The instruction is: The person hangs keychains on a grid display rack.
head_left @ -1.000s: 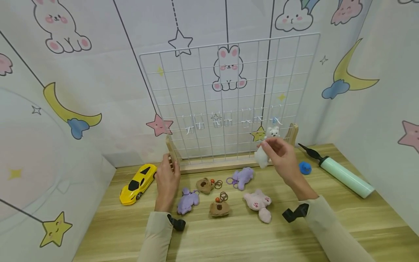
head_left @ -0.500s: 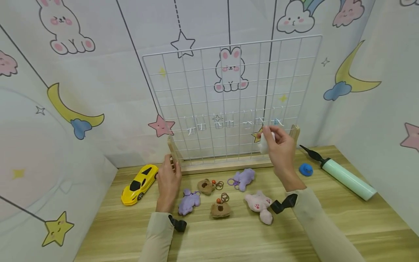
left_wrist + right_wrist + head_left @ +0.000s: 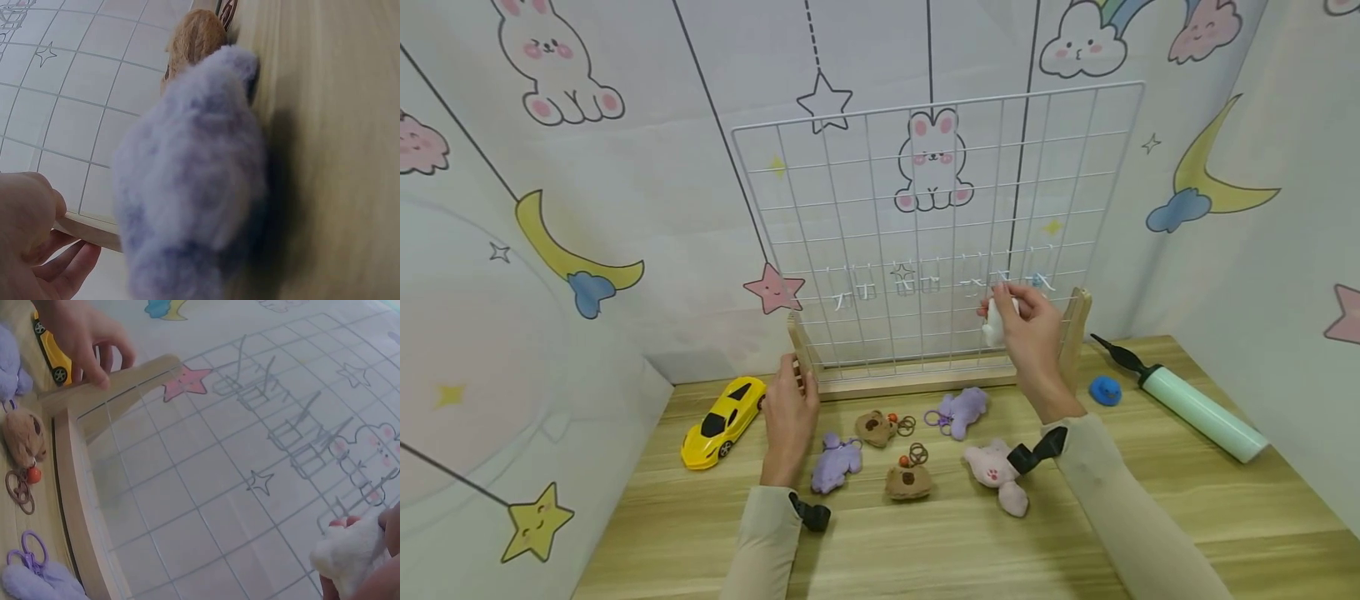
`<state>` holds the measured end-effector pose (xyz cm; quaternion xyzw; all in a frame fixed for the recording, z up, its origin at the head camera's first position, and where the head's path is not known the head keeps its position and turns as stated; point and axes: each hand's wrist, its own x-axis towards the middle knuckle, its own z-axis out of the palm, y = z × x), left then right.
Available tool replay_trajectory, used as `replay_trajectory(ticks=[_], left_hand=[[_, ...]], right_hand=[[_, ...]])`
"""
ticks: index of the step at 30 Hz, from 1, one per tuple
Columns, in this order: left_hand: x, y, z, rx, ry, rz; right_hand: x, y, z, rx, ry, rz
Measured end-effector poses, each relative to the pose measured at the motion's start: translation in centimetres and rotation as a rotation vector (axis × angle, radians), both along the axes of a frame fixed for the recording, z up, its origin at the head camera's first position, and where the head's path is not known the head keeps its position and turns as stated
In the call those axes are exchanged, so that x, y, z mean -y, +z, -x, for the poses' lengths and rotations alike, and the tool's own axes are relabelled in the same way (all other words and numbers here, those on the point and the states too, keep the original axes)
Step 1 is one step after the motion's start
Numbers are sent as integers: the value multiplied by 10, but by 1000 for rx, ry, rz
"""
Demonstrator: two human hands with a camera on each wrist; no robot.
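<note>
My left hand grips the left upright of a wooden stand that bears a white wire grid. In the left wrist view, thumb and fingers close round this upright. My right hand pinches a small white plush toy in front of the grid, just below the hooks on the right. Its fluffy body shows at the lower right of the right wrist view. Several white wire hooks line the grid. A blue piece is on the rightmost hook.
On the table lie purple plush keychains, brown ones and a pink plush partly under my right wrist camera. A yellow toy car stands left; a blue lump and green hand pump lie right.
My right hand has moved up and left with the white plush toy, closer to the hooks. A white bear seen behind that hand is now hidden. My left hand stays on the upright.
</note>
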<state>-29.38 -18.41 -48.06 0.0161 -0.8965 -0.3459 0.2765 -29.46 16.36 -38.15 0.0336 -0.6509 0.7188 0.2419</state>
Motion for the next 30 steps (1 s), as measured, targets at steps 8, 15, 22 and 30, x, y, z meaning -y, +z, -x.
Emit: replay_trajectory(ticks=[8,15,22,30], left_hand=[[-1,-1,0,-17,-1,5],[0,-2,1,-12,0,7],[-1,0,0,-6,1,6],[-1,0,0,-3,5,1]], right_hand=[[-5,-11,-2,106,74,-76],[-21,-36,-18,272,187,-190],[-43,-63,-41,295,235,-290],[-58,-93,-59,246,436,-674]])
